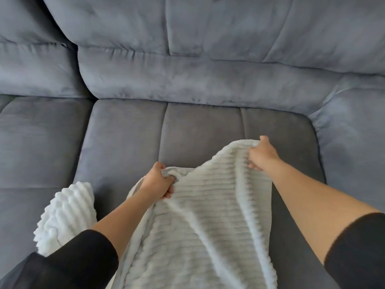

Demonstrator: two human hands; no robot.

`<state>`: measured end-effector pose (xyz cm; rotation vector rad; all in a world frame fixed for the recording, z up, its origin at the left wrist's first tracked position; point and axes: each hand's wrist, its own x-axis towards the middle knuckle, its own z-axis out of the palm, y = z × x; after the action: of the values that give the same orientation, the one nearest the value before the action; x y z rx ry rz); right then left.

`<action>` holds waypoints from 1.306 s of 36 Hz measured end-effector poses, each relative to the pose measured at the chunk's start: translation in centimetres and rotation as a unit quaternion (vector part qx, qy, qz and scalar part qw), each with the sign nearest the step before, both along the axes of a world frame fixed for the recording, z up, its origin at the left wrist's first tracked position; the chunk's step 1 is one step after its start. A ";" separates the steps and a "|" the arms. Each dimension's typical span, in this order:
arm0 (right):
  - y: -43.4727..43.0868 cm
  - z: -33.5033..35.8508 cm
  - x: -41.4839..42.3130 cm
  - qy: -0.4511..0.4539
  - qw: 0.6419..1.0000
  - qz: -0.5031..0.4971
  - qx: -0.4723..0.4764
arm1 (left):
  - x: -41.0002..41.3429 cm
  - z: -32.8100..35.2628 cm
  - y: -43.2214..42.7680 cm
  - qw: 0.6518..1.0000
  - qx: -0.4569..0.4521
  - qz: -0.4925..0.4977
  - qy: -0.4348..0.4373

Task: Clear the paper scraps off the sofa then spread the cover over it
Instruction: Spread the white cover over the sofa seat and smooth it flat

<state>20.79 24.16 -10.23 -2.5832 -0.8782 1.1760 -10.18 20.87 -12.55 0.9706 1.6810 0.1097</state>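
Note:
A white ribbed fleece cover (200, 215) hangs from both my hands over the front of the grey sofa's seat cushion (198, 126). My left hand (159, 180) grips the cover's top edge at the left, fingers curled into the fabric. Further out and to the right, my right hand (261, 154) grips the same edge and holds it a little higher. A loose part of the cover (68, 211) lies bunched on the seat by my left forearm. No paper scraps show on the sofa.
The sofa's padded backrest (208, 80) fills the top of the view. A second seat cushion (37, 142) lies to the left and a puffy armrest section (352, 142) to the right.

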 end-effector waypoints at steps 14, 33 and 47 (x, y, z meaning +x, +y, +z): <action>-1.1 -2.2 3.1 0.154 0.976 -0.153 -0.002 | -0.3 4.7 4.3 0.949 0.213 0.226 -0.061; -5.6 0.5 10.5 0.254 0.862 -0.363 0.246 | 7.5 6.2 3.0 0.910 0.361 0.177 0.099; 6.5 -5.4 23.7 -0.051 0.947 -0.199 0.247 | 16.1 -0.7 11.3 0.933 0.310 0.120 0.133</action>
<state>44.54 30.62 -15.63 -2.2660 -0.5360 0.6194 5.95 32.21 -13.29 1.2760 2.0659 0.7389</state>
